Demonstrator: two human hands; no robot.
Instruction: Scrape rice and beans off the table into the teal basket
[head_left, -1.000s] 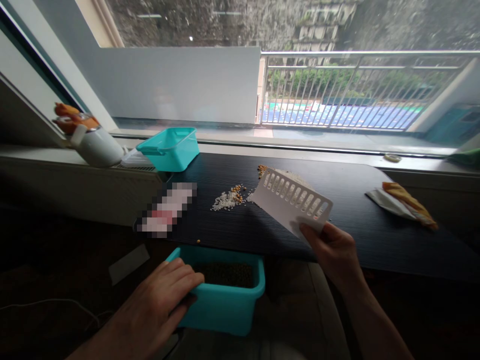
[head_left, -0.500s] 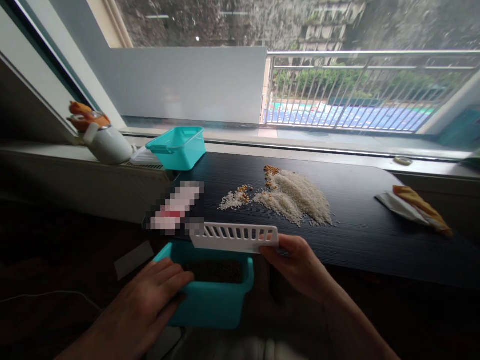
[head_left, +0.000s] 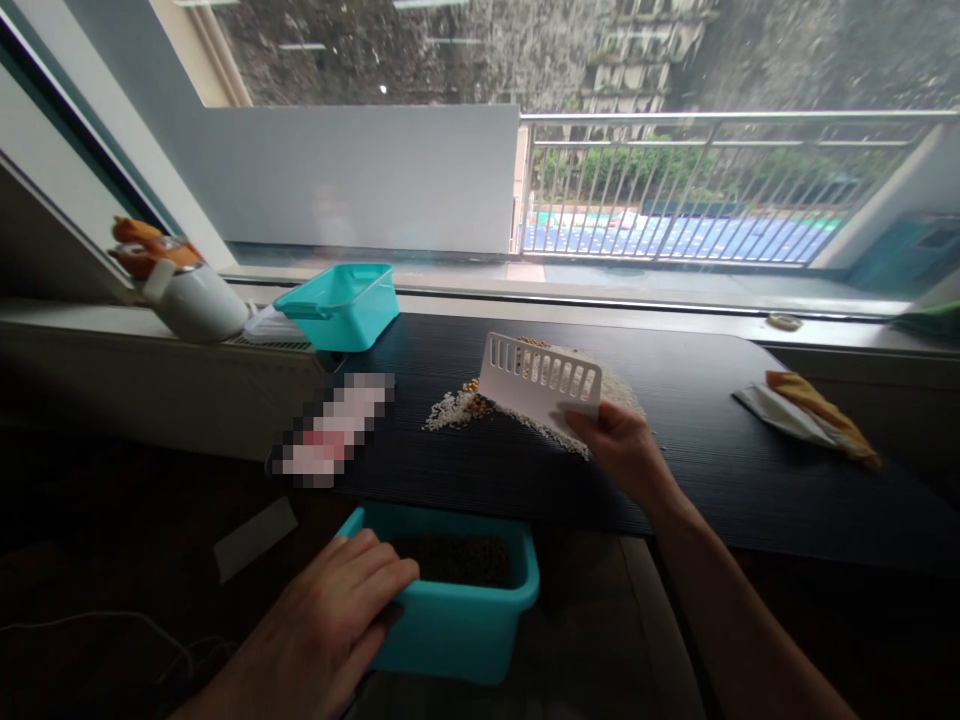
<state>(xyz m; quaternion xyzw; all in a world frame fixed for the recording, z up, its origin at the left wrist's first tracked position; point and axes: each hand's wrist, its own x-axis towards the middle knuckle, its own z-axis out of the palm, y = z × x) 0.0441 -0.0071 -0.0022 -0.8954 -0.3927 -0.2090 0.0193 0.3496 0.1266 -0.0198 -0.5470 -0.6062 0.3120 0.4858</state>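
My left hand [head_left: 352,590] is closed on the left rim of a turquoise plastic bin [head_left: 450,630], which I hold just below the table's front edge. Dark small grains or beans [head_left: 457,560] lie in its shadowed bottom. Pinched in my right hand [head_left: 622,440] is a white slotted plastic piece [head_left: 525,395], tilted over the table with its slots upward. It partly hides a spread pile of white rice [head_left: 619,385]. To the left sits a smaller heap of rice [head_left: 448,411], with yellow-orange kernels [head_left: 472,398] among it.
A second turquoise bin [head_left: 352,310] stands at the back left of the dark table [head_left: 420,465]. Near it is a white jug [head_left: 202,303] on the sill. A blurred pinkish item [head_left: 334,430] lies at left, a folded yellow-white packet [head_left: 810,420] at right.
My right hand has carried the white slotted piece forward and up, from above the bin to over the rice pile. The held bin appears slightly lower and further right.
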